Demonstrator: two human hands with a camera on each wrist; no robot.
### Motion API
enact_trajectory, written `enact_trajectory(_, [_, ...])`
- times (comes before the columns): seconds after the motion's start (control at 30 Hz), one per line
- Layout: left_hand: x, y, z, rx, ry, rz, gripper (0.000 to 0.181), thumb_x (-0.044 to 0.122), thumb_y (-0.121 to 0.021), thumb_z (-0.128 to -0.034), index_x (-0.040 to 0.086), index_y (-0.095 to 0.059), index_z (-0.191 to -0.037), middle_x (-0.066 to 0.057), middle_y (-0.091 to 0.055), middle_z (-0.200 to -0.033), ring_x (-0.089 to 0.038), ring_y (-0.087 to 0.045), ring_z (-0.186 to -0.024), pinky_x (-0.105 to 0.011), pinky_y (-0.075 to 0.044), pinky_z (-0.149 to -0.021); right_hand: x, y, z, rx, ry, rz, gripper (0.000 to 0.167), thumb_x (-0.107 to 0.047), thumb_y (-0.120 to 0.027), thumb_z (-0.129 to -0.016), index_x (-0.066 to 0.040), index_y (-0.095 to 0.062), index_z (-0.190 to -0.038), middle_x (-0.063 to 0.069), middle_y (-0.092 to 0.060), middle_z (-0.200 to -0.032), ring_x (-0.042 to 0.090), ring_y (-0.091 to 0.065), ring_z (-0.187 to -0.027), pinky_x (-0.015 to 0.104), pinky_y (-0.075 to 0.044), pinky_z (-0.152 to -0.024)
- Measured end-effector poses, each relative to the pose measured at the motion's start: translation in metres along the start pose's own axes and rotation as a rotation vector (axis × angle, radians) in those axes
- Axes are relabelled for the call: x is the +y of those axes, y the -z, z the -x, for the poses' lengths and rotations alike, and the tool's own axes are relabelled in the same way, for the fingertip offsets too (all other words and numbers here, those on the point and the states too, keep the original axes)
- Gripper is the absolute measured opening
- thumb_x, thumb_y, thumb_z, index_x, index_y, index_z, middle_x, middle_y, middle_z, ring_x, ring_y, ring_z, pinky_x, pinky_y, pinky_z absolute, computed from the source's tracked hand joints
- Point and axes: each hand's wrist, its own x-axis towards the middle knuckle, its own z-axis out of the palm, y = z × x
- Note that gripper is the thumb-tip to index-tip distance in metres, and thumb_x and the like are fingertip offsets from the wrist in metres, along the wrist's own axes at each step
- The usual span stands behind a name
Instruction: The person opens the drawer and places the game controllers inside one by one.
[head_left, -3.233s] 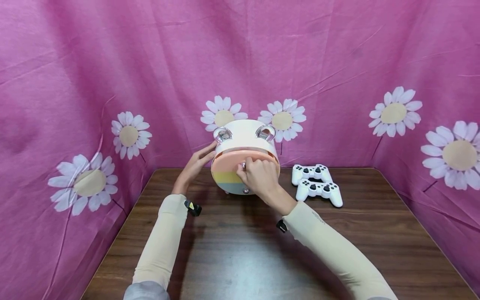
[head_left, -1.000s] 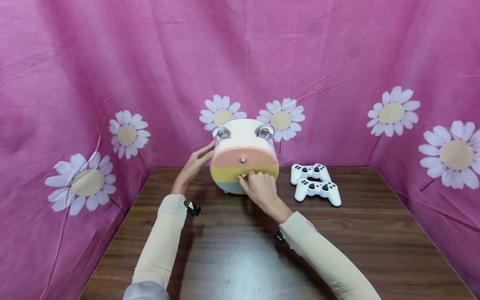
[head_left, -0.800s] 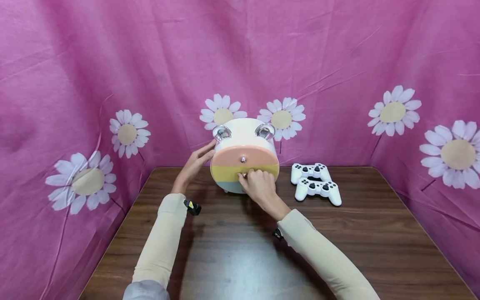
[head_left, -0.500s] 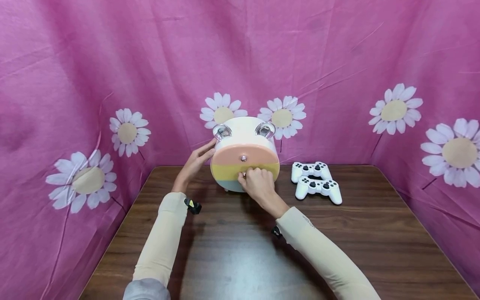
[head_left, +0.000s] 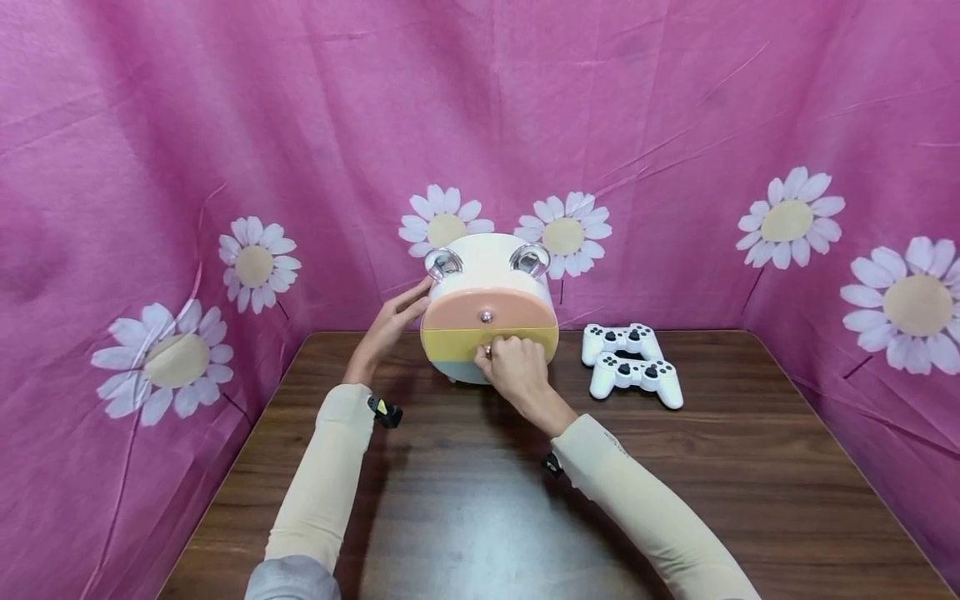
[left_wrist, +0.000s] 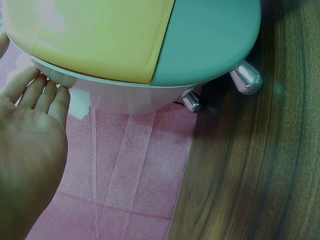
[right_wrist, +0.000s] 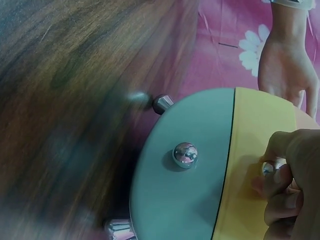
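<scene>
A round white mini drawer cabinet (head_left: 487, 262) stands near the back of the table, with silver ring-like ears on top. Its front is split into a peach top drawer (head_left: 457, 310), a yellow middle drawer (head_left: 450, 343) and a teal bottom drawer (right_wrist: 165, 195). My right hand (head_left: 517, 367) pinches the small silver knob (right_wrist: 268, 168) of the yellow drawer, which sits slightly proud of the front. My left hand (head_left: 386, 332) lies with extended fingers against the cabinet's left side; in the left wrist view its fingertips (left_wrist: 59, 95) touch the white shell.
Two white game controllers (head_left: 633, 377) lie to the right of the cabinet, one partly over the other. The wooden table (head_left: 465, 500) meets a pink curtain (head_left: 637, 125) with printed daisies at its back and sides. Silver feet (left_wrist: 246, 78) raise the cabinet.
The peach drawer, ajar earlier, is now flush. My right hand has moved down from its knob to the yellow drawer's knob, and that drawer has come out slightly. The left hand has stayed put.
</scene>
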Motion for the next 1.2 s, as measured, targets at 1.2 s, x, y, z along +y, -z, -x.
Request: enact_trajectory(1.2, [0.000, -0.001, -0.001, 0.012, 0.010, 0.002, 0.055, 0.037, -0.057, -0.1103, 0.026, -0.045, -0.163, 0.008, -0.035, -0.173, -0.015, -0.027, -0.163, -0.045, -0.022, -0.136, -0.010, 0.024, 0.024, -0.008, 0.030, -0.047, 0.049, -0.027, -0.072, -0.090, -0.017, -0.041, -0.054, 0.001, -0.042, -0.047, 0.026, -0.047, -0.041, 0.040, -0.035, -0.033])
